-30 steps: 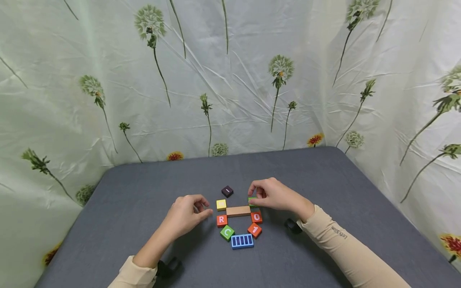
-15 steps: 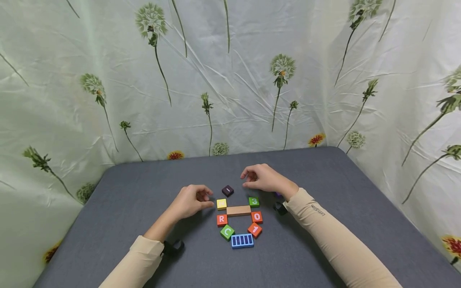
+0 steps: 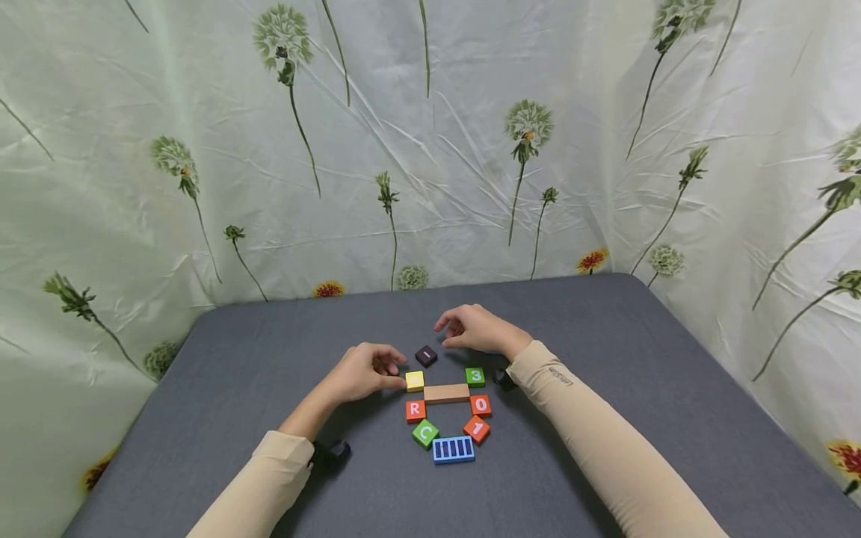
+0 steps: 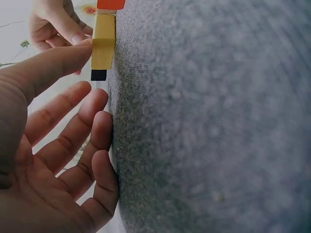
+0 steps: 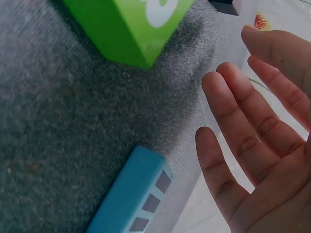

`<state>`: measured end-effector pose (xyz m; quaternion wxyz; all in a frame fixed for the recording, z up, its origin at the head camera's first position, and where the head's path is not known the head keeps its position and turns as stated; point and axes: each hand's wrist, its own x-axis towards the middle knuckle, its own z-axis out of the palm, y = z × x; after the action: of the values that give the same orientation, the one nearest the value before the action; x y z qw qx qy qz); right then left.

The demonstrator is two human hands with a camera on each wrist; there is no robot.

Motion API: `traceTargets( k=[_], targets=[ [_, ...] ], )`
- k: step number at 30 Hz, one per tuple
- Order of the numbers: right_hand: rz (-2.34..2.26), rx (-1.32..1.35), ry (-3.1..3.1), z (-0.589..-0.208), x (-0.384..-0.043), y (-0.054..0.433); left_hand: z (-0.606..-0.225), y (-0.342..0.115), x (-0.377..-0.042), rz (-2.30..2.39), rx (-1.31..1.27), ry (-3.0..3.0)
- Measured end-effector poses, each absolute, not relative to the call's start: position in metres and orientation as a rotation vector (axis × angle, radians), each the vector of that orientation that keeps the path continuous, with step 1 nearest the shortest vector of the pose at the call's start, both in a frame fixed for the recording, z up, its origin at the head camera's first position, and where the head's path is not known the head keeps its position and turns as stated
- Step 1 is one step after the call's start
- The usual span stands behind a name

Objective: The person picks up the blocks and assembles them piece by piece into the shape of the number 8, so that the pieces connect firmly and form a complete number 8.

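Note:
My left hand point(image 3: 366, 372) is at the left side of the yellow block point(image 3: 414, 381), its thumb tip right at the block's edge and its fingers loosely bent. In the left wrist view the thumb meets the yellow block point(image 4: 103, 43), while the other fingers hold nothing. My right hand point(image 3: 477, 329) hovers beyond the dark block point(image 3: 426, 356), its fingers relaxed with nothing between them. The right wrist view shows the hand point(image 5: 262, 131) beside a green block point(image 5: 131, 29) and a blue block with dark squares point(image 5: 129, 194).
Below the yellow block, a wooden bar point(image 3: 447, 394), a red R block point(image 3: 415, 410), a green C block point(image 3: 425, 433), a blue striped block point(image 3: 454, 450), and red 1 point(image 3: 477, 429) and 0 point(image 3: 480, 405) blocks form a ring. A green 3 block point(image 3: 474, 376) sits at upper right.
My right hand has left the green 3 block and moved away and leftward towards the dark block. My left hand has moved right, up to the yellow block.

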<state>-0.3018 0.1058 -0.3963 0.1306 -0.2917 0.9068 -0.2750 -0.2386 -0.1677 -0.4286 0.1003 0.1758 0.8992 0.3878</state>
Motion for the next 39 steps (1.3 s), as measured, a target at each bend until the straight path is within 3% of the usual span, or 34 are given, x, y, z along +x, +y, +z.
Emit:
traceTargets(
  k=[39],
  targets=[
    [-0.628,-0.874,2.608,-0.402,-0.299,0.088,-0.431,-0.165,-0.239,1.065,0.647,2.646]
  ],
)
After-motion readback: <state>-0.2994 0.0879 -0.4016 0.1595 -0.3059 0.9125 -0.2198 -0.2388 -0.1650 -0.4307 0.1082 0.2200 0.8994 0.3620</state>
